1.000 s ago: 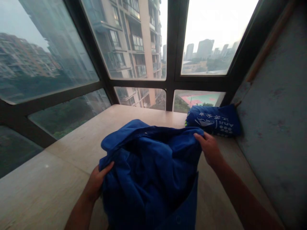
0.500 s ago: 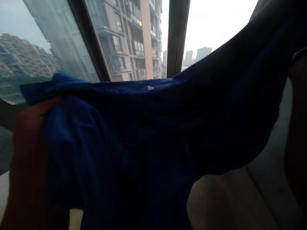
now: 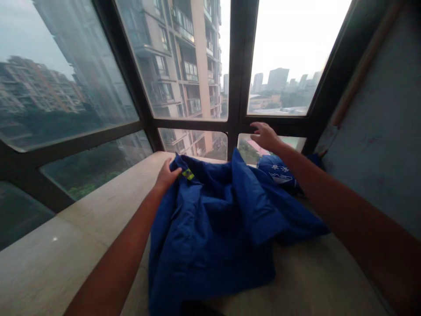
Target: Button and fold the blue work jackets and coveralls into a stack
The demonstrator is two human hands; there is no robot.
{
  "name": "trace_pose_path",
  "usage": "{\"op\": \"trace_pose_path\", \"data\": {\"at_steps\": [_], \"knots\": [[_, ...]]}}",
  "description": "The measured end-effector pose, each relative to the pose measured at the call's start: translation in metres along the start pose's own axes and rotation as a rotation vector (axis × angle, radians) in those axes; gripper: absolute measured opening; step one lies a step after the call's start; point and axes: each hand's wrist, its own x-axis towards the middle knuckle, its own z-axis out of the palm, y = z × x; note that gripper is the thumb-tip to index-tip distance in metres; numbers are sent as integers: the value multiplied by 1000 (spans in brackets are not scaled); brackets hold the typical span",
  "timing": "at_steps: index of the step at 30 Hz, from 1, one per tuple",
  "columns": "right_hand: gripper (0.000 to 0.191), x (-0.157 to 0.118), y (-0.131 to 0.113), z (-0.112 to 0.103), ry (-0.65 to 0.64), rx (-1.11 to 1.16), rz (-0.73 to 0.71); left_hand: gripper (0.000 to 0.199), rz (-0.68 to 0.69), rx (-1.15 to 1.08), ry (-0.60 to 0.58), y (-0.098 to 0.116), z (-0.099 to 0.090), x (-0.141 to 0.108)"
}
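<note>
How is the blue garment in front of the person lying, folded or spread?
Loosely spread, not folded: the blue garment lies rumpled and opened out across the pale ledge.

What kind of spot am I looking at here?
Probably a window bay or enclosed balcony in a high-up flat: a broad pale ledge, dark-framed windows on two sides, and an apartment block with a distant skyline outside.

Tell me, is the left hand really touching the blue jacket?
Touching. The head view shows the left hand pinching the top edge of the blue jacket, its thumb lying on the cloth beside the yellow-green patch.
</note>
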Motion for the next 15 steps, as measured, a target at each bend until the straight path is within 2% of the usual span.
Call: {"op": "trace_pose_path", "data": {"at_steps": [3,4,6,8,11,13,15], "knots": [[39,-79,41,14,-184,-20,-12,54,-38,119,-84,-53,15,-71],[37,-110,55,18,-244,-12,16,54,-9,248,-167,-70,17,-98],[36,-173,82,28,-326,3,134,54,56,443,-284,-101,21,-151],[40,-233,105,42,-339,19,299,51,88,572,-298,-123,24,-197],[58,-304,121,67,-288,18,487,52,130,717,-283,-136,32,-242],[65,-332,118,86,-230,-34,535,53,155,800,-285,-131,40,-254],[67,-346,105,105,-204,-138,516,53,163,874,-284,-122,47,-257]]}}
